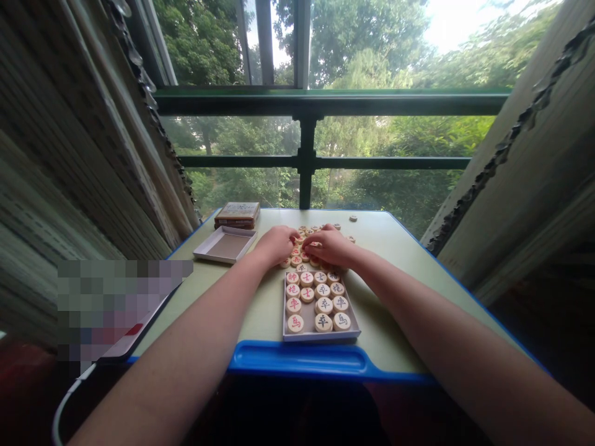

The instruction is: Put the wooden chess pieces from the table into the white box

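Note:
Wooden Chinese chess pieces lie in a loose cluster (pixel 300 255) on the desk, between my two hands. My left hand (pixel 277 243) curls over that cluster's left side, and my right hand (pixel 330 244) rests on its right side, fingers among the discs. Whether either hand grips a piece is hidden. Just nearer to me stands a shallow white tray (pixel 320 337), packed with more discs bearing red and black characters. To the left lies a white box lid (pixel 209 251) with nothing on its brown inner base.
A patterned box (pixel 237 215) sits at the desk's far left, and a lone disc (pixel 353 218) lies near the far edge. The pale green desk (pixel 385 260) has a blue rim (pixel 297 359). A blurred device (pixel 139 328) with a white cable sits at left. Dark window bars stand beyond.

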A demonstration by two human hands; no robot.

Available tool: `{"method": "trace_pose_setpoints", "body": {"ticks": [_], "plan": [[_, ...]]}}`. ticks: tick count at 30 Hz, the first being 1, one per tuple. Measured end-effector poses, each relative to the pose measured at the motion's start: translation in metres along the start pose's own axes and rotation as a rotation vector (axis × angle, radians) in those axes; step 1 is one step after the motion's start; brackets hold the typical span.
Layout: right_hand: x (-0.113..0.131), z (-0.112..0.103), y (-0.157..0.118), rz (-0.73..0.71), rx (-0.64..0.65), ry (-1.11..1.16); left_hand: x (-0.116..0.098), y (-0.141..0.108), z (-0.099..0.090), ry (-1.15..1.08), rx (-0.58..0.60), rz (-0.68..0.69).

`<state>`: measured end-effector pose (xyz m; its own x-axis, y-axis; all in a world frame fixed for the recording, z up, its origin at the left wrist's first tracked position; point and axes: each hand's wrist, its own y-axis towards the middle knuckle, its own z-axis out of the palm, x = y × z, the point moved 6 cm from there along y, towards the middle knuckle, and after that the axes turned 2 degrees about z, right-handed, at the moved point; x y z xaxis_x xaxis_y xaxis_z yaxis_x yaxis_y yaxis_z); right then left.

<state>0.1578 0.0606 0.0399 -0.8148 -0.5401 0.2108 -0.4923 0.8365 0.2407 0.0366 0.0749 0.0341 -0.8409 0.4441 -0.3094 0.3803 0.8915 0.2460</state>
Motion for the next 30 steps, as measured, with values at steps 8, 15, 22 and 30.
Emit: {"method": "trace_pose_setpoints", "body": {"ticks": [8, 15, 22, 30], "plan": [[0.000, -0.001, 0.004, 0.062, -0.025, 0.049, 0.002, 0.001, 0.000, 0.024, 0.004, -0.005], [-0.013, -0.002, -0.002, 0.070, -0.064, 0.103, 0.014, 0.003, 0.001, -0.015, -0.050, -0.053], [-0.021, -0.004, -0.005, 0.066, -0.095, 0.068, 0.006, 0.005, 0.013, -0.097, 0.042, 0.053], [-0.026, -0.015, 0.018, 0.122, 0.069, -0.018, 0.010, 0.005, 0.011, -0.036, -0.015, 0.047]]}}
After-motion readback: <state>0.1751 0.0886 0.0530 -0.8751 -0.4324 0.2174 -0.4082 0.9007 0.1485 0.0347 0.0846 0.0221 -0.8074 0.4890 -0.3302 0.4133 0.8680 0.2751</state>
